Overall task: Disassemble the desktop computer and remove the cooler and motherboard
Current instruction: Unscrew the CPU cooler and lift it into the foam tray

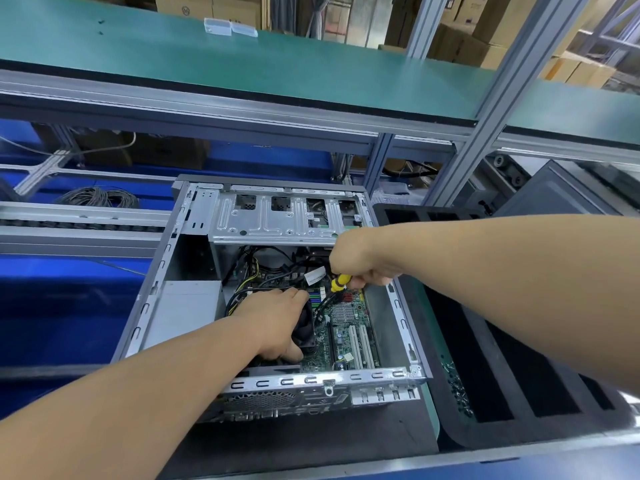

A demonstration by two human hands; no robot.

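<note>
Reaching into the open computer case (194, 306), my left hand (277, 323) curls its fingers around the black cooler (306, 332) sitting on the green motherboard (346, 327). Further right, my right hand (363, 261) grips a yellow-handled screwdriver (340, 283), tip down toward the board.

1. I see one open computer case (194, 216).
2. I count one motherboard (346, 327) and one screwdriver (340, 283).
3. Two hands work inside: left hand (277, 323), right hand (360, 261).
</note>
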